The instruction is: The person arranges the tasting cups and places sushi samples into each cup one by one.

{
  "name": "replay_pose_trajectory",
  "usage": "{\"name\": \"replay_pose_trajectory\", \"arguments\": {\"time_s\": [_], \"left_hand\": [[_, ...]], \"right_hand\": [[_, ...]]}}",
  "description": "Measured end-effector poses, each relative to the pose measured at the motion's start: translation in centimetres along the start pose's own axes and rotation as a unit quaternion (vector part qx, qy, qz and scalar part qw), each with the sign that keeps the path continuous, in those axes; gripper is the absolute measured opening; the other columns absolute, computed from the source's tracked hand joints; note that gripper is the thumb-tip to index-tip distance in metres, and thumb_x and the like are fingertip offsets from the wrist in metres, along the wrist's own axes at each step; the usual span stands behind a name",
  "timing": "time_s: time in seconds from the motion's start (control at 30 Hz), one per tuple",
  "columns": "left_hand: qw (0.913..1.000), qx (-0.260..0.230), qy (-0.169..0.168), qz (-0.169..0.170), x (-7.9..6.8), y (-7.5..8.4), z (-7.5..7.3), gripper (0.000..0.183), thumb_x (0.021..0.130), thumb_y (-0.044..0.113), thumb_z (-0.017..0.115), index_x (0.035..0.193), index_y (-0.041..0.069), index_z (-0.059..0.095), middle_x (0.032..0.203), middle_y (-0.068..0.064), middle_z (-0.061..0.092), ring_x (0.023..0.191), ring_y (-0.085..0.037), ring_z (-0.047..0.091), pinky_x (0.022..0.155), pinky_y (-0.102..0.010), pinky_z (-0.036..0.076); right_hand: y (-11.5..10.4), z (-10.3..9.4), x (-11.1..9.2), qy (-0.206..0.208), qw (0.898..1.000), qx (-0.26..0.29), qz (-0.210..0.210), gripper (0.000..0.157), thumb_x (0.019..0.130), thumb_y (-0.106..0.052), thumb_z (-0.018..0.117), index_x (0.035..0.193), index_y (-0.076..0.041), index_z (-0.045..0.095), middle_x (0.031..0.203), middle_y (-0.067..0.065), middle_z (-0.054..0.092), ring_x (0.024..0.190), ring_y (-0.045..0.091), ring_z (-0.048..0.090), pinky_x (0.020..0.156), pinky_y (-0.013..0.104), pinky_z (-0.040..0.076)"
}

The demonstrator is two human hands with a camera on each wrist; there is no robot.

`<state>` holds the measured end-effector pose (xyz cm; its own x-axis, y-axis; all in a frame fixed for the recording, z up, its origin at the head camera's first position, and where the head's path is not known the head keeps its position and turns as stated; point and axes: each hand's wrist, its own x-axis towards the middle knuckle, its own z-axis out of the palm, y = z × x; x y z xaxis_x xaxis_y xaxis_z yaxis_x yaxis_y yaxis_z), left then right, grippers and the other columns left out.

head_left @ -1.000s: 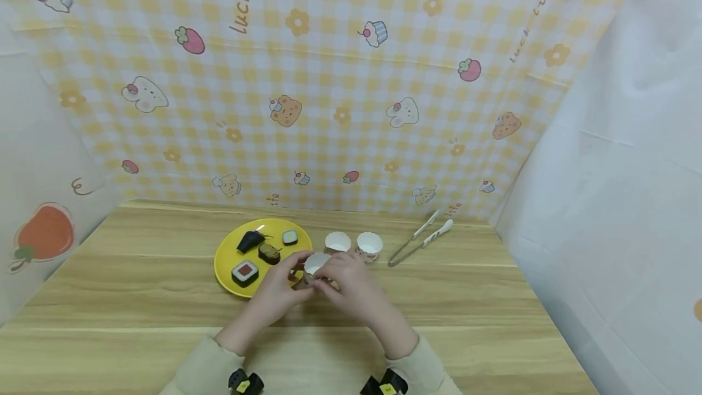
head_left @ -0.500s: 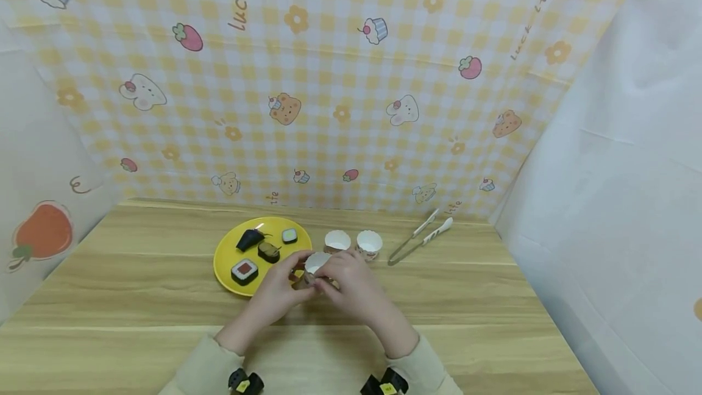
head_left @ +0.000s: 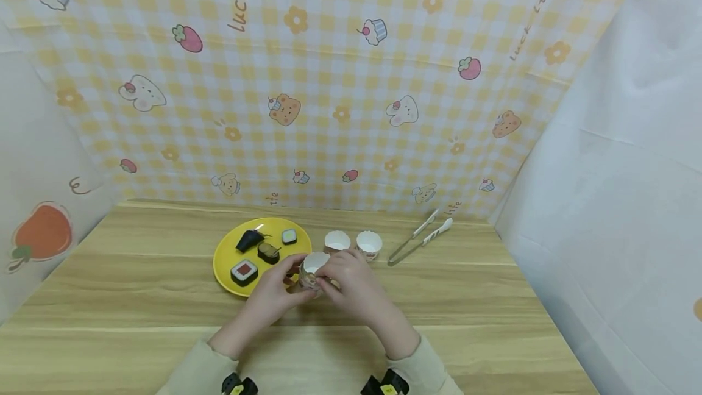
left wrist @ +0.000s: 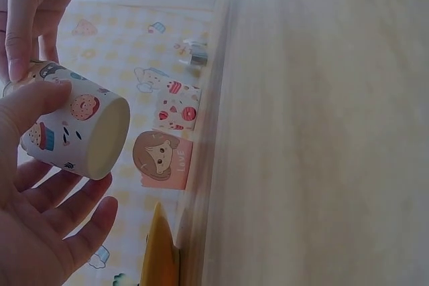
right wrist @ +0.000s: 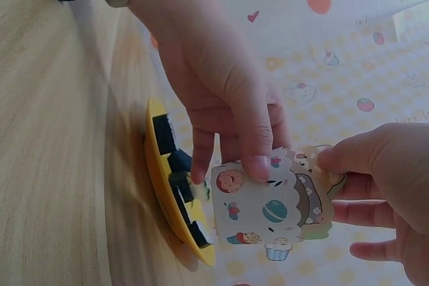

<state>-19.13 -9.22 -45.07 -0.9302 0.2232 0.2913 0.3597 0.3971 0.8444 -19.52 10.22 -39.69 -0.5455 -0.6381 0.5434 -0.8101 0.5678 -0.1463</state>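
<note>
Between my hands is a white paper baking cup (left wrist: 79,122) printed with donuts and cupcakes, raised off the table in the left wrist view. My left hand (head_left: 270,294) holds it, thumb on one side and fingers on the other. A second patterned baking cup (right wrist: 320,192) pokes out of its scalloped rim in the right wrist view. My right hand (head_left: 353,279) pinches this second cup at its edge. In the head view, the fingers cover part of both cups. Just behind them stand two more baking cups, one (head_left: 337,240) on the left and one (head_left: 369,244) on the right.
A yellow plate (head_left: 222,261) with several toy sushi pieces lies left of my hands, close to the left fingers. Metal tongs (head_left: 436,233) with white handles lie at the back right. A checked cloth (head_left: 340,78) hangs behind the wooden table (head_left: 466,328).
The left hand has shifted slightly left and down with the held cup, showing more of the cup's printed side. The right hand has hardly moved, and the things on the table stay put.
</note>
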Motion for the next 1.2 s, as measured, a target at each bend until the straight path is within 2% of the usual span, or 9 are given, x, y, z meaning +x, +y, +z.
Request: {"name": "replay_pose_trajectory", "arguments": {"time_s": [0.23,0.43,0.6,0.87,1.2], "left_hand": [[1.0,0.005,-0.003,-0.001,0.0,-0.1,-0.3,0.065,0.073,0.018,0.085,0.13,0.01,0.054,0.114,0.001,0.063,0.101,-0.016,0.058,0.08,-0.039,0.053],[0.9999,0.009,-0.002,0.003,0.0,-0.1,-0.5,0.066,0.073,0.019,0.085,0.13,0.01,0.054,0.112,0.001,0.063,0.099,-0.017,0.057,0.079,-0.037,0.054],[0.9999,0.012,-0.005,0.0,0.0,-0.1,-0.6,0.067,0.073,0.02,0.085,0.13,0.008,0.054,0.111,0.0,0.063,0.099,-0.018,0.058,0.08,-0.037,0.054],[0.9997,0.011,-0.008,-0.018,0.1,-0.2,-0.9,0.066,0.074,0.022,0.085,0.13,0.008,0.054,0.109,0.0,0.063,0.097,-0.016,0.057,0.082,-0.039,0.053],[0.9995,0.018,-0.004,-0.025,0.3,-0.2,-1.2,0.069,0.074,0.023,0.085,0.132,0.004,0.053,0.113,-0.004,0.062,0.1,-0.018,0.057,0.082,-0.041,0.052]], "right_hand": [[-0.1,-0.3,0.1,0.003,1.0,0.004,-0.002,0.005,0.082,-0.013,0.076,0.086,-0.015,0.073,0.086,-0.007,0.07,0.093,0.013,0.061,0.095,0.039,0.044],[-0.1,-0.7,0.1,0.008,1.0,0.007,-0.007,0.003,0.086,-0.013,0.071,0.087,-0.015,0.073,0.087,-0.007,0.069,0.091,0.012,0.061,0.096,0.038,0.044],[0.1,-0.8,0.1,0.034,0.999,0.014,-0.015,0.003,0.084,-0.01,0.073,0.086,-0.013,0.073,0.086,-0.005,0.069,0.088,0.013,0.061,0.091,0.039,0.046],[0.6,-1.5,0.1,0.078,0.996,0.028,-0.028,0.001,0.086,-0.01,0.073,0.085,-0.01,0.072,0.084,-0.004,0.069,0.086,0.014,0.061,0.088,0.04,0.045],[1.4,-2.4,0.0,0.105,0.994,0.021,-0.023,0.002,0.084,-0.009,0.074,0.085,-0.009,0.073,0.083,-0.004,0.068,0.082,0.013,0.061,0.086,0.038,0.047]]}}
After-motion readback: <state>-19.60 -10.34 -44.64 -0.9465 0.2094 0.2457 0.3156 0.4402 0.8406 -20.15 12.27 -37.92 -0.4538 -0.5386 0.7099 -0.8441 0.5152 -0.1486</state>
